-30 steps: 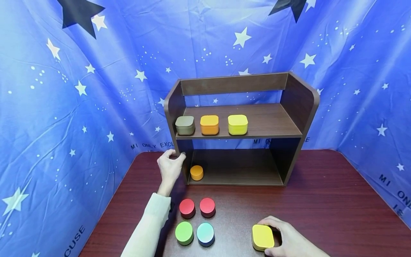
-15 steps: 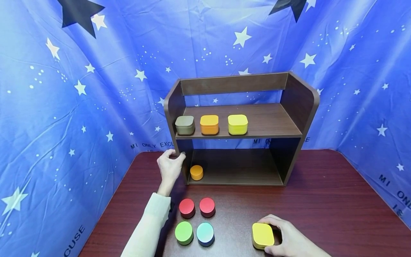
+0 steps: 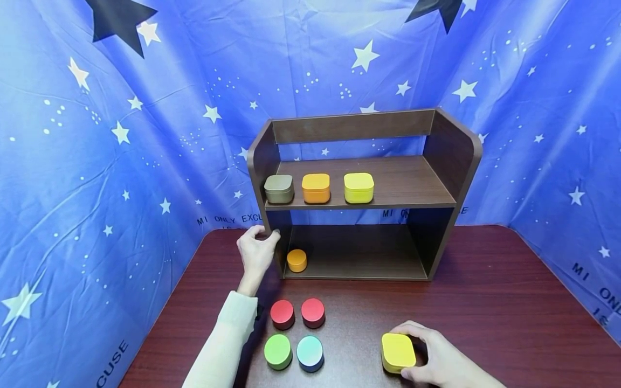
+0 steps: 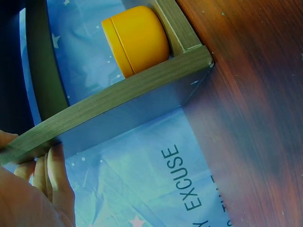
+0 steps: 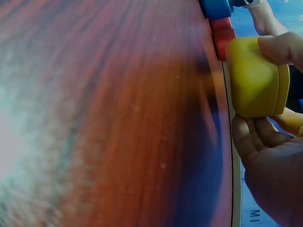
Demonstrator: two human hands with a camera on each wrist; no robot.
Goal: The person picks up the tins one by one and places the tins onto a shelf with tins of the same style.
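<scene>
At the lower right of the head view, the right hand (image 3: 434, 355) grips a yellow rounded-square lidded box (image 3: 398, 351), its thumb on the near side and its fingers curled round the far side; the right wrist view shows the box pinched between the digits. At the centre left, the left hand (image 3: 256, 253) pinches the left side panel of a dark brown wood-grain two-tier shelf (image 3: 402, 172), thumb to one face, fingers to the other.

Compared with half a second ago, the held box sits slightly higher in the frame, and the right hand has shifted with it; whether the box clears the dark red-brown wood-grain table (image 3: 509, 302) I cannot tell. The left hand has stayed in place, as have two red round boxes (image 3: 282, 313) and the green round box (image 3: 278, 351) and turquoise-topped round box (image 3: 310, 353) below them, at the lower centre.

The right forearm enters from the bottom edge, slanting up and leftward. The left arm, in a white sleeve (image 3: 218, 347), reaches up and rightward from the bottom, the wrist just left of the shelf and near the orange round box (image 3: 297, 260) on the lower tier.
</scene>
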